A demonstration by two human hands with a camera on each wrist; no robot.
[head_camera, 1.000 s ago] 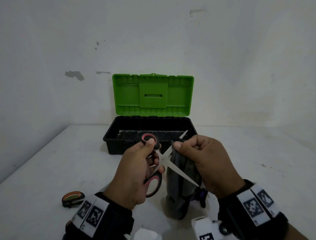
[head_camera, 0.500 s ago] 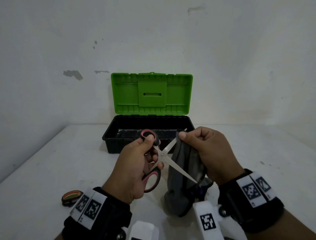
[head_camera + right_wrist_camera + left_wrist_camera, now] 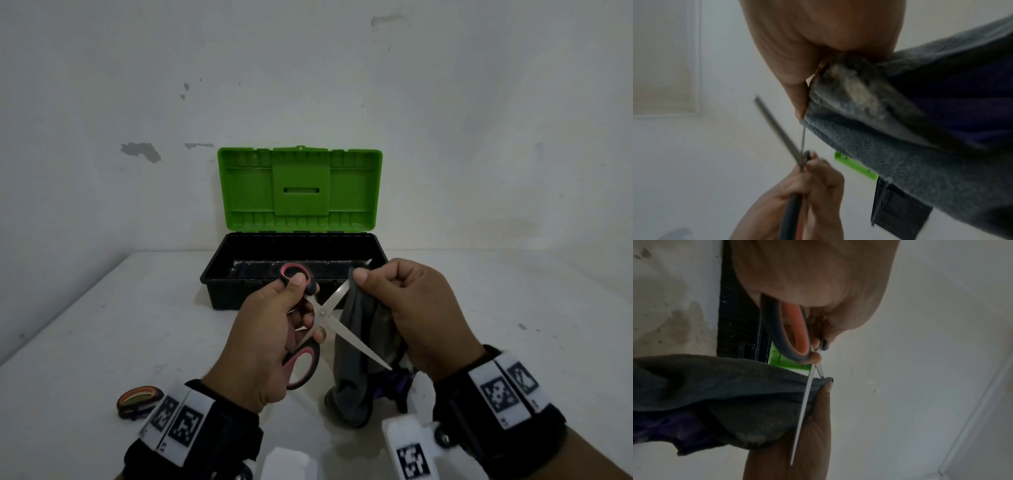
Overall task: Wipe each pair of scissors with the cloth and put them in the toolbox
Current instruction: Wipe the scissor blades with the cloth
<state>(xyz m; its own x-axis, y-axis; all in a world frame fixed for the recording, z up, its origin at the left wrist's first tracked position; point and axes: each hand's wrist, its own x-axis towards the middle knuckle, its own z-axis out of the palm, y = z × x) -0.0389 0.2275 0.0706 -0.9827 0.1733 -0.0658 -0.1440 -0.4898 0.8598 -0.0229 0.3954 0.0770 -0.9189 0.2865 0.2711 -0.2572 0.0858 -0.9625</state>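
Observation:
My left hand (image 3: 274, 335) grips the black-and-red handles of a pair of scissors (image 3: 322, 313), whose blades stand spread apart in an X. My right hand (image 3: 407, 308) pinches a grey cloth (image 3: 359, 342) around the upper blade near its tip, and the rest of the cloth hangs down to the table. The lower blade points down-right across the cloth. In the left wrist view the scissors (image 3: 807, 395) cross the cloth (image 3: 725, 386). In the right wrist view the cloth (image 3: 900, 146) fills the right side beside the blades (image 3: 785, 134). The toolbox (image 3: 294, 270) stands behind, lid up.
The toolbox's green lid (image 3: 299, 188) leans back against the white wall. A second pair of scissors (image 3: 138, 401) with orange-and-green handles lies on the white table (image 3: 102, 325) at the front left. Something purple (image 3: 394, 382) shows under the hanging cloth.
My right hand has slid with the cloth up the upper blade toward its tip. Both hands and the scissors have lifted slightly toward the toolbox.

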